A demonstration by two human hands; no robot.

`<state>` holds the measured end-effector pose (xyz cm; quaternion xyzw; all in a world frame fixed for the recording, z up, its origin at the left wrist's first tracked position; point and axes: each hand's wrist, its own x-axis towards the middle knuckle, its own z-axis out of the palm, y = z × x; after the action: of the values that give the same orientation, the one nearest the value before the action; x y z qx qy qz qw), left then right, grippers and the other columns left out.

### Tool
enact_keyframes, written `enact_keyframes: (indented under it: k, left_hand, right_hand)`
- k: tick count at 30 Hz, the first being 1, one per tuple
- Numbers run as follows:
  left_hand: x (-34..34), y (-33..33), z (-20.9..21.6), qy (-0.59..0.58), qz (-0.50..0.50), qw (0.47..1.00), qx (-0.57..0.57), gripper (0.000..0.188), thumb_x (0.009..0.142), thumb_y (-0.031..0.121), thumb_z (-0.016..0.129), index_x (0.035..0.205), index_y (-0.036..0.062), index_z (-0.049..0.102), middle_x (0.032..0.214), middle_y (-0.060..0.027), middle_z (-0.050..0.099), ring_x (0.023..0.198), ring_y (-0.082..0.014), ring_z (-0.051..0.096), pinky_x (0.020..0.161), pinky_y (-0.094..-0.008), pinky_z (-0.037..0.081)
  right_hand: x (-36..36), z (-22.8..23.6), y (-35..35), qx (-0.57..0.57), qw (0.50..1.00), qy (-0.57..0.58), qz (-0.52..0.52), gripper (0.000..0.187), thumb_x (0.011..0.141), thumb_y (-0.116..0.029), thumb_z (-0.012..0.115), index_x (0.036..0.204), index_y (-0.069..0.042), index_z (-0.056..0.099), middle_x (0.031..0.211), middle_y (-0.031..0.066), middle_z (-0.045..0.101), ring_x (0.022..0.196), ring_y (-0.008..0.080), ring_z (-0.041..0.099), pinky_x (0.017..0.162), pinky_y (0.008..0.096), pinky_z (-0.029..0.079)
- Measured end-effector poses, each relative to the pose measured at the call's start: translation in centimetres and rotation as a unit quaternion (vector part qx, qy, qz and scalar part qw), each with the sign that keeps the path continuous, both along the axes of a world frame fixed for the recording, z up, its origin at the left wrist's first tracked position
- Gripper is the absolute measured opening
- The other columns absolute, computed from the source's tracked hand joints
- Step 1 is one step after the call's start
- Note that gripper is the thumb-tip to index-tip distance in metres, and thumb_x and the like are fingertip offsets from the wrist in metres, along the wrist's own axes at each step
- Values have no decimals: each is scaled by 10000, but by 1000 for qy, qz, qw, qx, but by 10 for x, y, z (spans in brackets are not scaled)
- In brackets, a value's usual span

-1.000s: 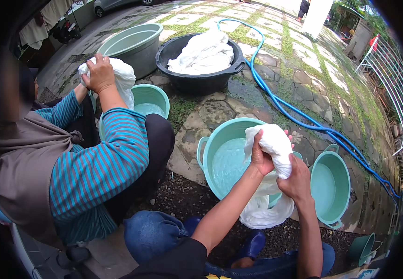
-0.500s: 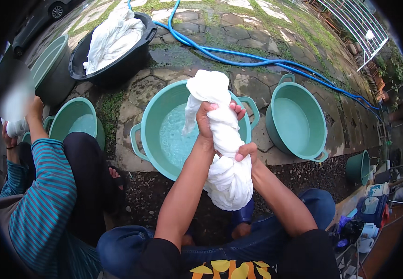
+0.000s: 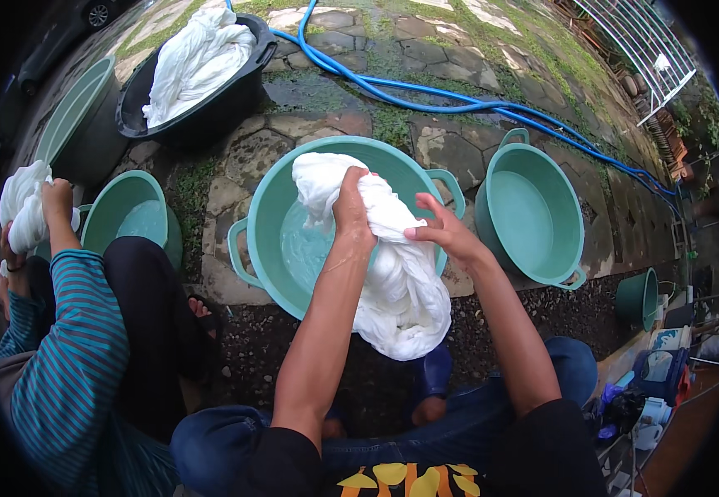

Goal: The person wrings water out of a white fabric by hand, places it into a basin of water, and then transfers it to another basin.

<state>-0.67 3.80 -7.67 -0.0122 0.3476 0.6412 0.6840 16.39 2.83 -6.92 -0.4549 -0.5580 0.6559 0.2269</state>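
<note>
A bunched wet white cloth (image 3: pixel 401 306) hangs over the near right rim of a green tub (image 3: pixel 239 248) that has some water in it. My left hand (image 3: pixel 353 205) is closed round the cloth's upper part, above the water. My right hand (image 3: pixel 450 234) is spread beside the cloth, its thumb touching or very near the fabric and its other fingers raised. The cloth's upper end droops over the tub, and its looser lower end falls outside the rim, above the gravel.
Another green tub (image 3: pixel 525 215) with water stands at the right. At the left, a person (image 3: pixel 77 331) in striped sleeves holds a white cloth (image 3: pixel 24 203) near a smaller green tub (image 3: pixel 131 186). A black basin (image 3: pixel 202 124) piled with white cloth and a blue hose (image 3: pixel 409 98) lie farther off.
My right hand has let go of its wrapped grip and opened. The tightly twisted cloth has loosened and tipped left, lower over the tub.
</note>
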Motion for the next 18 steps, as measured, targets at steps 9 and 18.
enact_keyframes:
  k: [9,18]
  left_hand:
    - [13,-7,28,8,56,998,-4,370,717,223,741,964,24,551,851,-53,576,727,-173,592,642,-326,499]
    - [-3,-9,25,12,-3,993,113,438,699,215,729,1031,26,515,906,-87,584,840,-191,589,755,-343,508]
  right_hand:
    - [-43,1,-19,525,784,-328,-45,970,616,-250,764,1380,45,245,1357,290,362,1285,394,352,996,429,391]
    - [-41,28,-18,399,879,-257,-55,457,610,-174,714,1020,-13,593,829,161,670,776,319,657,723,401,504]
